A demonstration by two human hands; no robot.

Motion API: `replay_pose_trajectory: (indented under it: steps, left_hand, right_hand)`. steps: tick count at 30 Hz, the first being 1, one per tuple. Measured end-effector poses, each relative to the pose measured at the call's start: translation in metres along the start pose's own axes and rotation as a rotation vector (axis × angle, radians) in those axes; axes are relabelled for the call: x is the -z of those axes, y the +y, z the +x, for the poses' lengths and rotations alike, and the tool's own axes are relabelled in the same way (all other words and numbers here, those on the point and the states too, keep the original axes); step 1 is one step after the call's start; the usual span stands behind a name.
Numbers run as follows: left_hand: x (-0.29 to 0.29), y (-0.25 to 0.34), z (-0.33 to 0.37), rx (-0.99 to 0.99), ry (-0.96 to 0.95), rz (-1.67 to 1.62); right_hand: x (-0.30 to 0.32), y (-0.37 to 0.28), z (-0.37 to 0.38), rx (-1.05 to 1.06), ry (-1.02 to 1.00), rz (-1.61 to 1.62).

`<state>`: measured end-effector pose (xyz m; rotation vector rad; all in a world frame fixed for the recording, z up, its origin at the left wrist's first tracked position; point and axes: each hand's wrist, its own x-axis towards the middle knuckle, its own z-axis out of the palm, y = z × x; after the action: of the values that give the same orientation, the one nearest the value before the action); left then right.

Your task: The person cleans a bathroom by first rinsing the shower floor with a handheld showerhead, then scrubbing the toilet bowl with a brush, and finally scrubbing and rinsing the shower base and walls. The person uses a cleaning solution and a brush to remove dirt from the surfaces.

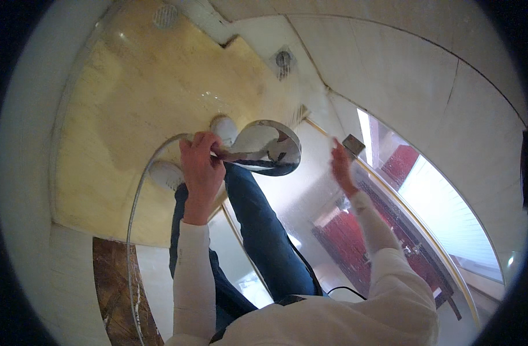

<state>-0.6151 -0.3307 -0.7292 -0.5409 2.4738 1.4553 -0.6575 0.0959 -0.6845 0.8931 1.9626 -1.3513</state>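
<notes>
In the middle of the head view, my left hand (203,170) is closed around the handle of a large chrome shower head (280,151). The shower head's round end points to the right. From the handle a grey metal hose (141,187) curves away to the left and down past my forearm. My right hand (343,167), slightly blurred, is held up with its fingers stretched out and nothing visible in them. It is nearest to a small square metal fitting (353,145) on the gold-edged glass panel; whether it touches the glass I cannot tell.
I stand on a yellowish wet shower floor (119,138) in light shoes. A round drain cover (165,17) lies at the far left, with a small drain-like fitting (283,59) farther right. The wet glass panel (310,190) stands to the right, beside a pale wall (402,63).
</notes>
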Motion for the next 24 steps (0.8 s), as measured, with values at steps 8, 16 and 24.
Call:
replay_pose_trajectory:
  steps: [8, 16, 24]
  left_hand:
    - [-0.001, 0.004, 0.004, 0.008, 0.039, -0.036]
    - [0.001, 0.001, -0.001, 0.121, -0.017, 0.056]
    - [0.005, 0.012, 0.012, 0.113, 0.018, -0.042]
  right_hand:
    - [0.155, -0.132, -0.032, 0.148, -0.046, -1.981]
    - [0.117, 0.008, 0.254, -0.302, -0.015, -1.887]
    - [0.207, -0.176, 0.033, -0.05, -0.224, -1.956]
